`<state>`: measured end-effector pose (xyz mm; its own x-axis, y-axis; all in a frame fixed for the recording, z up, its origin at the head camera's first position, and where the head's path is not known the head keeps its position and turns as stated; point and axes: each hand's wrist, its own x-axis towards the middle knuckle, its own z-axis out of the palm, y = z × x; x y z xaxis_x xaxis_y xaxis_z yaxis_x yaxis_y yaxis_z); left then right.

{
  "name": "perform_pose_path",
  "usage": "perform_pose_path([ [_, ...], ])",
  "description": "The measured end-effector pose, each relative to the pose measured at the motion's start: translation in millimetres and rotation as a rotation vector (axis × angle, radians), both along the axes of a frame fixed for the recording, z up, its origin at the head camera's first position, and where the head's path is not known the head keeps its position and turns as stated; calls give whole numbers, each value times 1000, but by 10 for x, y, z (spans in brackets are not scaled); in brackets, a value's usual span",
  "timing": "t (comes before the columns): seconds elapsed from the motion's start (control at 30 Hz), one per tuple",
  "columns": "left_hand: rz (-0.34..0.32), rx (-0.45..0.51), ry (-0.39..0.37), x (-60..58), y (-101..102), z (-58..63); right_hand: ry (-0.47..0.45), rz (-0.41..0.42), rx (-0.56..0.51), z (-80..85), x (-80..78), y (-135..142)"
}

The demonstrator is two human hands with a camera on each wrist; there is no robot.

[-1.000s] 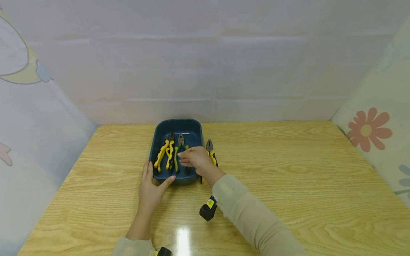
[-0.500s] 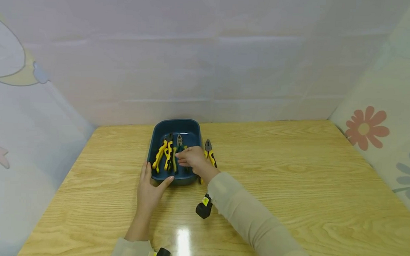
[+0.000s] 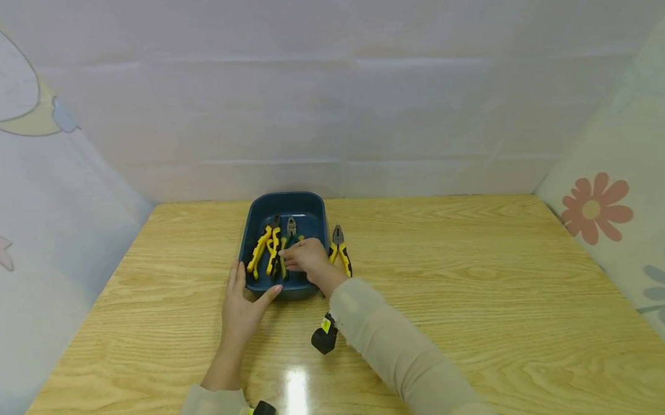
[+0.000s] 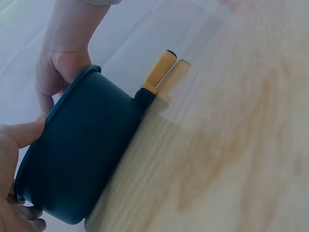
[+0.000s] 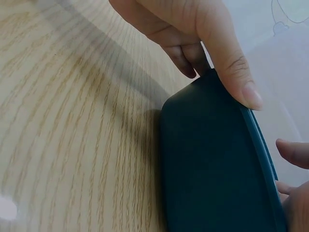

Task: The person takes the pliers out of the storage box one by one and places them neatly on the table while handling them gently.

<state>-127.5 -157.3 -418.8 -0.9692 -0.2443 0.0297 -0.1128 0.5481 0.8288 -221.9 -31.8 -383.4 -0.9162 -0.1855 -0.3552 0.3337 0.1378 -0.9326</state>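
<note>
My left hand (image 3: 242, 309) grips the near left corner of a dark blue bin (image 3: 259, 203), its thumb over the near rim and its fingers along the left side. In the left wrist view, that hand's thumb (image 4: 26, 133) lies against the bin's rim (image 4: 91, 70). My right hand (image 3: 306, 256) reaches into the bin from the right, over the green-handled pliers (image 3: 292, 226). Its fingertips are partly hidden, and I cannot tell whether they pinch a handle. Left of these pliers, yellow-and-black pliers (image 3: 257, 254) lie in the bin, jaws pointing away.
Another pair of yellow-and-black pliers (image 3: 342, 252) lies on the wooden table (image 3: 474, 288), just right of the bin and partly behind my right wrist. A pale wall sheet (image 3: 425, 125) hangs behind the table's far edge. Black wrist cameras (image 3: 324, 335) sit on both sleeves.
My right hand has shifted slightly left inside the bin, toward the yellow-handled pliers. The left hand keeps its place on the corner, and the pliers keep their places.
</note>
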Motion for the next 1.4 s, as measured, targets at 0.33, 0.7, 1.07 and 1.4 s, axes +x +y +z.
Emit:
perform_pose_path([
  [0.33,3,-11,25,19,-3,2,-16,-2,46,-25,-10,-82],
  [0.7,-4,-6,39,28,5,24,-36,20,57,-25,34,-156],
  [1.07,-11,-17,38,38,3,17,-64,10,68,-47,28,-192],
  [1.4,-6,-28,39,52,-8,13,-80,-27,142,-80,-11,-286],
])
